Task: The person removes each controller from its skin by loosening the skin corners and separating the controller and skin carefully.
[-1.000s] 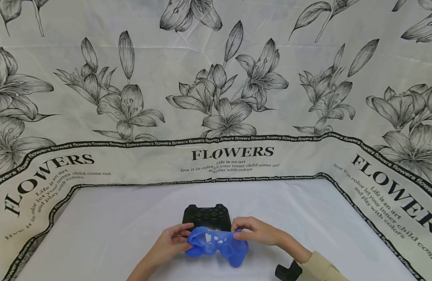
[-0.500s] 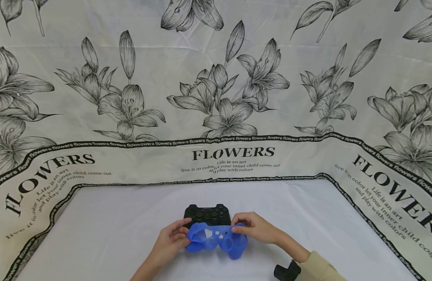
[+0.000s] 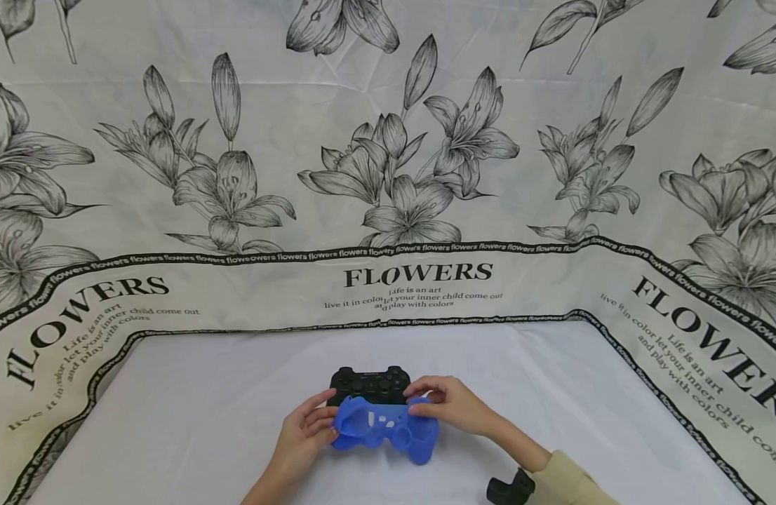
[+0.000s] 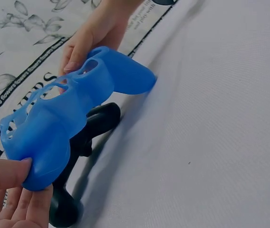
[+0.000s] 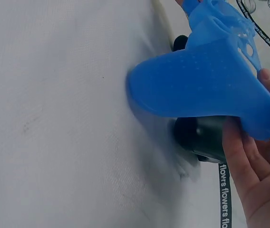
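Note:
A blue silicone controller cover is held between both hands, raised off the table in the wrist views. My left hand pinches its left grip, thumb on one side and fingers on the other, as the left wrist view shows. With thumb and fingers, my right hand grips the upper right corner. Behind the cover lies a black game controller on the table, its lower part hidden by the cover. In the right wrist view the controller shows beneath the cover, close to my right fingers.
White cloth covers the table. A flower-printed cloth rises along the back and both sides. On the right forearm, near the beige sleeve, sits a black wrist device.
Both hands have shifted the cover slightly away from me and a little left, closer over the black controller. The cover has tilted a bit; the controller stays about where it was.

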A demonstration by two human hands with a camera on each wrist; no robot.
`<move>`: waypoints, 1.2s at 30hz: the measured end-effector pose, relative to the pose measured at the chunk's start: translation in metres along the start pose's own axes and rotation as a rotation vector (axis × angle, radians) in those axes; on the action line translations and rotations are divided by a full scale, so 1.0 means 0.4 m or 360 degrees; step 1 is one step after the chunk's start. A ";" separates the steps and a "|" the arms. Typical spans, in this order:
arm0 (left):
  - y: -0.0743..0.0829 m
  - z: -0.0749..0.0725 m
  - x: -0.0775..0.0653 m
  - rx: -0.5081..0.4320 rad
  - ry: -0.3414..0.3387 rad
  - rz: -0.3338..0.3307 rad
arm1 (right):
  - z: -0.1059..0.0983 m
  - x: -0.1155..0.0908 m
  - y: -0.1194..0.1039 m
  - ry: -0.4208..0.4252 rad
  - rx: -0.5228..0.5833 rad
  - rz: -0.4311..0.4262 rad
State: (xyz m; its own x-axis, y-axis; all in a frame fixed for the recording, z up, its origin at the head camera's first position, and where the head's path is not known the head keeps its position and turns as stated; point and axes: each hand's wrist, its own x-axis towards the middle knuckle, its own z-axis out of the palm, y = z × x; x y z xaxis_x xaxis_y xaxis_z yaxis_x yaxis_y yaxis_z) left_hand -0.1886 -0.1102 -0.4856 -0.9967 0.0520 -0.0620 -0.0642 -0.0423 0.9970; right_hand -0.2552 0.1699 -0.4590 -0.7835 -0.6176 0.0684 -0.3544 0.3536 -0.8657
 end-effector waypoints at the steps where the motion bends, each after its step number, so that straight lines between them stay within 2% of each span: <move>1: -0.002 0.000 0.000 -0.0009 0.0002 -0.0005 | 0.002 0.000 -0.002 0.0020 -0.0001 0.0028; 4: -0.009 -0.001 0.000 -0.0024 0.0019 -0.0029 | 0.007 -0.001 -0.007 0.0077 -0.0018 0.0081; 9: -0.020 -0.005 -0.003 -0.0001 0.0064 -0.0101 | 0.008 -0.003 -0.013 0.0146 -0.0066 0.0074; 17: -0.031 -0.001 -0.018 0.0265 0.0144 -0.0045 | 0.009 -0.008 -0.018 0.0184 -0.0094 0.0034; 20: -0.029 -0.001 -0.020 0.0287 0.0138 -0.0059 | 0.010 -0.007 -0.014 0.0192 -0.0140 0.0014; 25: -0.024 -0.006 -0.022 0.0219 0.0074 -0.0171 | 0.009 -0.009 -0.007 0.0196 -0.0197 0.0001; 28: -0.023 -0.010 -0.022 0.0131 0.0070 -0.0232 | 0.009 -0.011 -0.004 0.0195 -0.0206 0.0006; 31: -0.021 -0.012 -0.020 0.0063 0.0113 -0.0246 | 0.009 -0.012 -0.002 0.0194 -0.0196 0.0023; 36: -0.016 -0.005 -0.018 -0.0021 0.0210 -0.0213 | 0.007 -0.009 0.006 0.0192 -0.0159 0.0050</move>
State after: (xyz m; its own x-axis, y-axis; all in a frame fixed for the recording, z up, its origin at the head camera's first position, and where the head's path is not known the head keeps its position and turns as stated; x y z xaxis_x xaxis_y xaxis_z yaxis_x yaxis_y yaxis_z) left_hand -0.1813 -0.1123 -0.4916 -0.9770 -0.0735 -0.2002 -0.1963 -0.0571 0.9789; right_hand -0.2519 0.1708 -0.4626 -0.8486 -0.5182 0.1066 -0.3729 0.4430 -0.8153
